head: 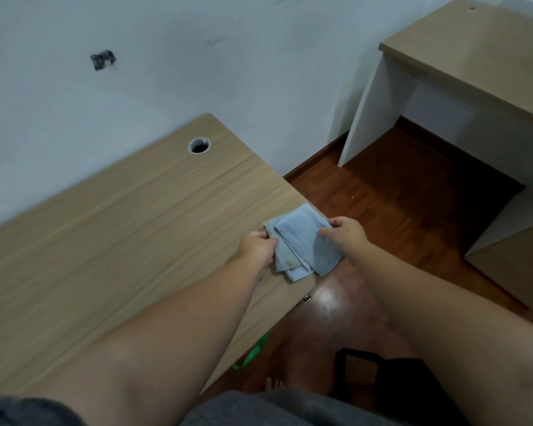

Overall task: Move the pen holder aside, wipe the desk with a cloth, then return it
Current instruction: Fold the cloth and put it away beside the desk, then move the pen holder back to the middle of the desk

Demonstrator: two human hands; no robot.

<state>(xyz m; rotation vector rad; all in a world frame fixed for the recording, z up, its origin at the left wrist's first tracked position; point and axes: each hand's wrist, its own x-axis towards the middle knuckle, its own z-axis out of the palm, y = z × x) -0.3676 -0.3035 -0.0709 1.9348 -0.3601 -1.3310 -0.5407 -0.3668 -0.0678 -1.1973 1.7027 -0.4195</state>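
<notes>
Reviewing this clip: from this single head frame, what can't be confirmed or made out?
- Pen holder: nowhere in the head view; the desk runs off the left edge, so its position is unknown.
- Cloth: its underside and the desk corner beneath are covered by it.
- Left hand and right hand: fingertips tucked under or behind the cloth folds.
- Green item below the desk edge: mostly hidden by the desk.
- Dark wall mark: too blurred to identify.
</notes>
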